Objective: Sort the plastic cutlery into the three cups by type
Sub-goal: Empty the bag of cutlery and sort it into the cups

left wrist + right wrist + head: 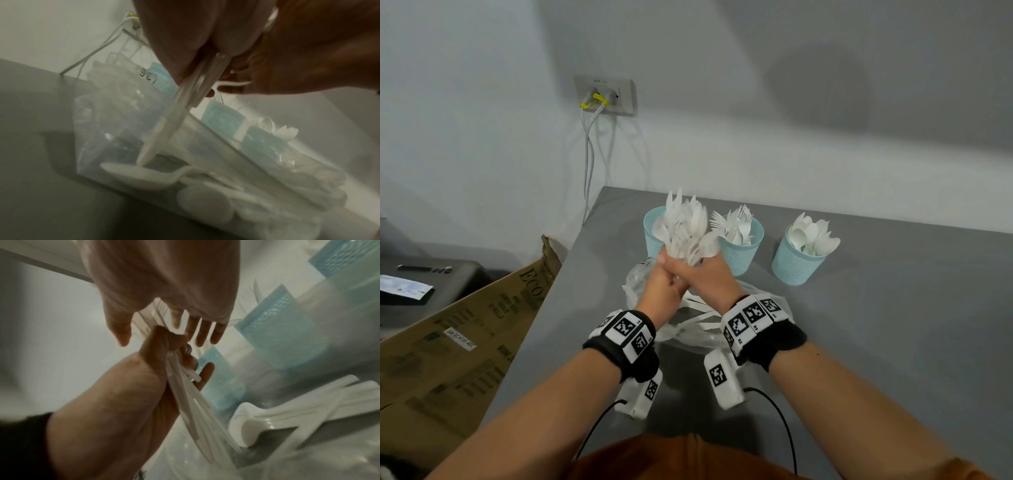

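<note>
Both hands meet above the grey table (893,342), clasped on one bundle of white plastic cutlery (685,226). Its blurred, pointed tips fan upward in front of the left blue cup (652,228). My left hand (664,277) grips the handles (180,110) low down. My right hand (709,274) curls round the bundle just above, thumb on one side and fingers on the other (205,334). The middle cup (743,253) holds forks, the right cup (794,263) spoons. Under the hands lies a clear plastic bag (123,129) with more cutlery, among it a spoon (133,175).
A brown cardboard box (465,325) leans against the table's left edge. Cables hang from a wall socket (604,96) down behind the table's far left corner. A dark device (424,281) stands at the far left. Bare tabletop spreads to the right of the cups.
</note>
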`<control>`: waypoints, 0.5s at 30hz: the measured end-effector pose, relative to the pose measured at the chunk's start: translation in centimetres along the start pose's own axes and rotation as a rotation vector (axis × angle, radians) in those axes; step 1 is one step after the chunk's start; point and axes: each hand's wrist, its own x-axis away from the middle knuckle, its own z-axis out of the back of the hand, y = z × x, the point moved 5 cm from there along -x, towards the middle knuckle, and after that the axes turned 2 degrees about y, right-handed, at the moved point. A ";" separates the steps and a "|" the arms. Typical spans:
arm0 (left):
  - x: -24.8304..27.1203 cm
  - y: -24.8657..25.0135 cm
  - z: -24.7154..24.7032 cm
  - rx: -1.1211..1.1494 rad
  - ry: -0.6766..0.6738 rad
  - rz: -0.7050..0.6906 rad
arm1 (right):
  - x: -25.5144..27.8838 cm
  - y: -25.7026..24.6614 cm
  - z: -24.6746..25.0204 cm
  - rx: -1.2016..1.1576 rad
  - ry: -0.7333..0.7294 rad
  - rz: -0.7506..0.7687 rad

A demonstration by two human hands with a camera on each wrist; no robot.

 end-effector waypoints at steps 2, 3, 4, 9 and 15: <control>0.1 0.2 0.6 0.026 0.039 -0.008 | 0.2 -1.8 0.4 -0.047 0.033 0.099; 0.1 0.2 0.9 0.026 0.051 0.003 | 0.3 -2.9 0.5 -0.061 0.049 0.168; 0.1 -0.1 1.1 0.040 0.049 0.011 | 0.5 -4.1 0.4 -0.068 0.055 0.223; 0.4 -0.9 1.4 0.203 0.055 0.016 | 1.4 -7.9 -1.1 0.033 -0.043 0.451; 0.7 -2.6 2.2 -0.065 0.081 0.072 | 0.5 -3.3 -1.9 0.231 -0.150 0.284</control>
